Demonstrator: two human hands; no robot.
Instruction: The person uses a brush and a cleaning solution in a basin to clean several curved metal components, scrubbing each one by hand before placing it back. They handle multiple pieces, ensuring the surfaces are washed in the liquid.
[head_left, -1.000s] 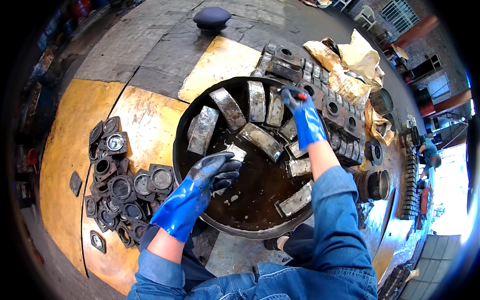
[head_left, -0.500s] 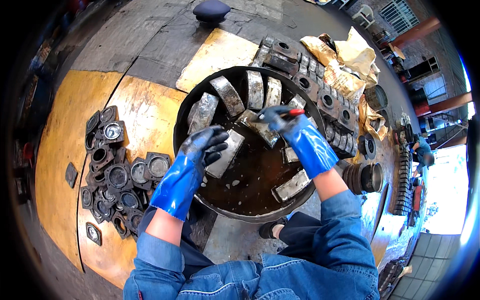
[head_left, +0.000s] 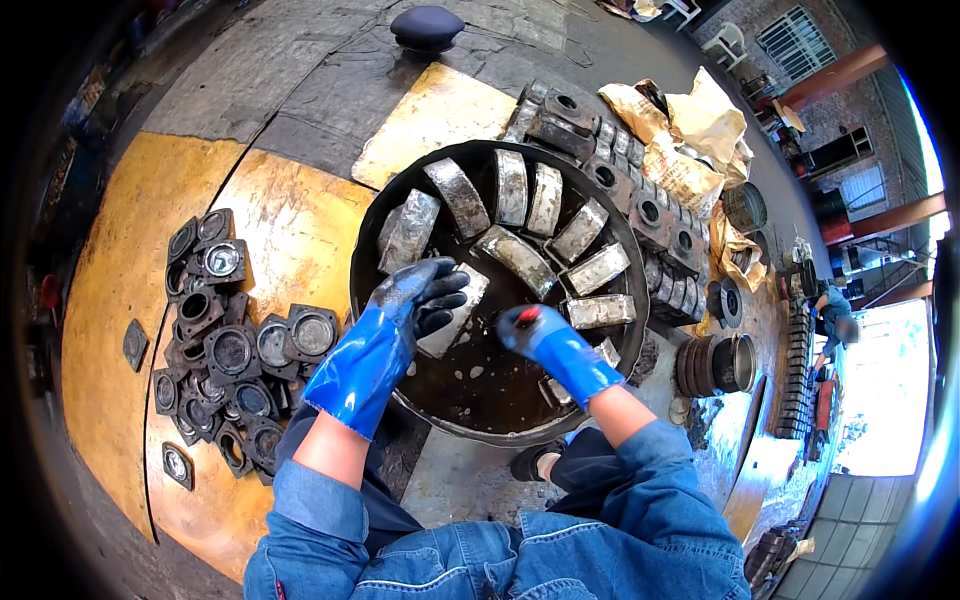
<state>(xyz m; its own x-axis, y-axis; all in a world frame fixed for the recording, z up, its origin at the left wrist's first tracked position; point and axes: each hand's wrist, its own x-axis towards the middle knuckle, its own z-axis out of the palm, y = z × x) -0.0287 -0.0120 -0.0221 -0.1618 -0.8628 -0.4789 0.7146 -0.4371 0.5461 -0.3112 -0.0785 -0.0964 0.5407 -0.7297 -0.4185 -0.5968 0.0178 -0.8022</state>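
Both my hands wear blue rubber gloves with darkened fingers, over a round black tub (head_left: 520, 437) of dark brown liquid. My left hand (head_left: 398, 305) is at the tub's left side, fingers bent but apart, with no object visible in it. Just beside its fingertips lies a silvery curved metal block (head_left: 462, 318). My right hand (head_left: 548, 342) is closed around a tool with a red handle (head_left: 528, 315); its working end is hidden and the hand is smeared by motion. Several curved metal blocks (head_left: 515, 262) stand round the inside of the tub, the lower right ones partly covered by my right hand.
A heap of dark square plates with round recesses (head_left: 234, 352) lies left on yellow boards (head_left: 110, 300). Beyond the tub, right, are rows of metal blocks (head_left: 648, 212), paper sacks (head_left: 690, 175) and stacked rings (head_left: 735, 362). A round dark stool (head_left: 427, 28) stands far off; a person (head_left: 838, 325) is far right.
My right hand has moved down and toward me from the tub's upper right, with the red-handled tool in it. My left hand has barely shifted. More blocks on the right are uncovered.
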